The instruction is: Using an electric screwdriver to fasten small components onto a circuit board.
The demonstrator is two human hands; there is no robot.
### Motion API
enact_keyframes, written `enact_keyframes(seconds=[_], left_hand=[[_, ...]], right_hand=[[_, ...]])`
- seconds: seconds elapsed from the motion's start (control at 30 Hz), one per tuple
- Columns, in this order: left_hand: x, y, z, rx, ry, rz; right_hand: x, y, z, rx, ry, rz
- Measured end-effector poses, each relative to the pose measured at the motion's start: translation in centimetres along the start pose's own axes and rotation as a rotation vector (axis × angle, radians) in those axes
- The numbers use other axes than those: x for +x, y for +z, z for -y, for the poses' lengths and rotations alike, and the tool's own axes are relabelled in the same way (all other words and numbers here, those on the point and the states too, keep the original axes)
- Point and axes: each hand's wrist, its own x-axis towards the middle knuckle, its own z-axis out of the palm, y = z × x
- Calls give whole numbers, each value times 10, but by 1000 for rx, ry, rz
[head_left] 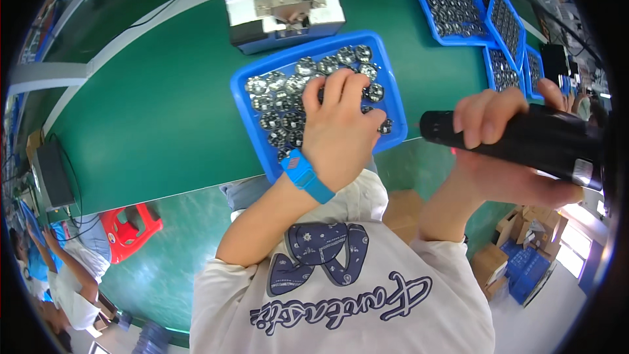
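A blue plastic tray (252,132) on the green table holds several rows of small round parts, silvery and black (267,101). Over its middle, my left hand (341,124), with a blue watch (303,174) on the wrist, reaches down with bent fingers spread apart. The fingertips are among the parts; whether one of them is pinched is hidden under the hand. To the right, raised near the camera, my right hand (498,151) is wrapped round a thick black cylindrical handheld device (544,141) with a pale label. Its blunt end points left, toward the tray.
A metal machine or fixture (288,10) stands just behind the tray. More blue trays (452,40) of parts lie at the far right. Cardboard boxes (488,265) are on the floor at right. A red stool (134,233) and another person (72,275) are at left.
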Motion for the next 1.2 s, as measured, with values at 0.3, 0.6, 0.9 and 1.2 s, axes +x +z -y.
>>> enact_keyframes(seconds=[0.3,0.6,0.9,1.2], left_hand=[[3,1,-3,-17,14,4],[3,1,-3,-24,5,1],[6,3,-1,-40,47,-5],[5,3,1,-1,21,-43]], right_hand=[[-41,-1,-28,2,53,-169],[-52,7,-35,-9,118,-332],[-56,1,-35,-242,108,-72],[-1,9,-22,31,14,-22]])
